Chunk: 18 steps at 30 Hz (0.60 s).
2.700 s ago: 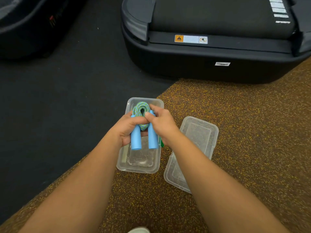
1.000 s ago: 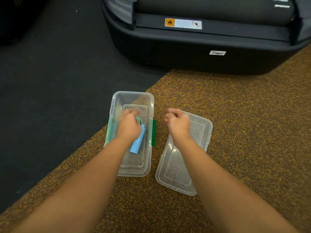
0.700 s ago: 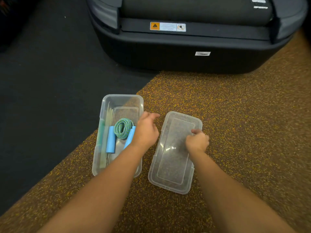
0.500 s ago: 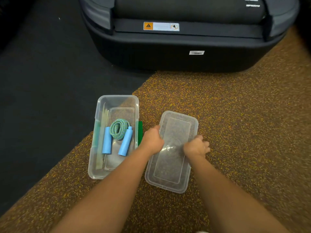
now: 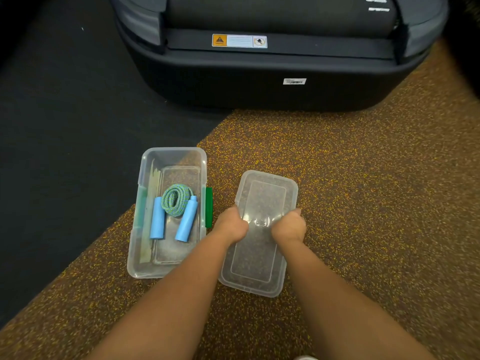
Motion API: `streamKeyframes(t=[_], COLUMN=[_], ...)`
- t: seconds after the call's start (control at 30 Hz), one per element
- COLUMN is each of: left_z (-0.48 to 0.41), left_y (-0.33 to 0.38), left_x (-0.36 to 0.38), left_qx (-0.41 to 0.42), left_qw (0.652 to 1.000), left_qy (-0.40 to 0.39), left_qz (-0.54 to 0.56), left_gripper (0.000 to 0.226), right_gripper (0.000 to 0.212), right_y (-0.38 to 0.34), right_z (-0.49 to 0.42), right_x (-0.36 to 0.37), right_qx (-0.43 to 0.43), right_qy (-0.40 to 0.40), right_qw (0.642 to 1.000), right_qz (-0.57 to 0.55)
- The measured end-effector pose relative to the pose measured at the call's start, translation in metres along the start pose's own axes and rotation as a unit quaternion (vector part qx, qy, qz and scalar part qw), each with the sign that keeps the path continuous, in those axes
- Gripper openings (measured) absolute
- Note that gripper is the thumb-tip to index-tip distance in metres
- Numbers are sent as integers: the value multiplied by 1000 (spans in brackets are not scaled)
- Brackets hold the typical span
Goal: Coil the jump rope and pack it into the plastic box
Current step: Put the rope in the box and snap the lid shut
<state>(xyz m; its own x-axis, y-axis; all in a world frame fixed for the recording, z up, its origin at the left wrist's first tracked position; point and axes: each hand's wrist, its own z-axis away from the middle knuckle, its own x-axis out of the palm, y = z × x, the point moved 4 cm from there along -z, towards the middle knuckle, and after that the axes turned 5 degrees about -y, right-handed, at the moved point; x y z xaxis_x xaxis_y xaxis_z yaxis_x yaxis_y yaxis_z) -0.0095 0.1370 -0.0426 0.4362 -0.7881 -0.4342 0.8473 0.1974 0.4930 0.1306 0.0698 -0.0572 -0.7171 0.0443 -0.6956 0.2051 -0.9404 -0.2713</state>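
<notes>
The jump rope (image 5: 176, 201) lies coiled inside the clear plastic box (image 5: 145, 268), its teal cord bunched between two light blue handles that point toward me. The box has green latches on its long sides. To its right the clear lid (image 5: 259, 271) lies on the speckled brown floor. My left hand (image 5: 230, 226) grips the lid's left edge and my right hand (image 5: 289, 227) grips its right edge, both near the lid's middle. Both forearms reach in from the bottom of the view.
A large black machine base (image 5: 259, 81) with a warning sticker stands just beyond the box and lid. Black matting (image 5: 65, 126) covers the floor to the left; the box straddles its edge with the speckled brown floor (image 5: 376, 203).
The rope went from my hands into the box. My left hand left the box and both hands moved onto the lid, closing on its two long edges.
</notes>
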Motion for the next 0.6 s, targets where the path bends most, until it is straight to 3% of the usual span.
streamKeyframes(t=[0.27, 0.6], left_z=[10, 41], left_y=[8, 14], left_x=[-19, -79], left_qx=[57, 113], left_qw=[996, 975], left_qy=[72, 166], left_qz=[23, 99], left_gripper=[43, 48], right_gripper=[36, 41], right_y=[-9, -60], right_z=[-6, 25], right_x=[-24, -52], right_qx=[-33, -125], right_qy=[57, 76], right_qw=[998, 975], right_qz=[-22, -168])
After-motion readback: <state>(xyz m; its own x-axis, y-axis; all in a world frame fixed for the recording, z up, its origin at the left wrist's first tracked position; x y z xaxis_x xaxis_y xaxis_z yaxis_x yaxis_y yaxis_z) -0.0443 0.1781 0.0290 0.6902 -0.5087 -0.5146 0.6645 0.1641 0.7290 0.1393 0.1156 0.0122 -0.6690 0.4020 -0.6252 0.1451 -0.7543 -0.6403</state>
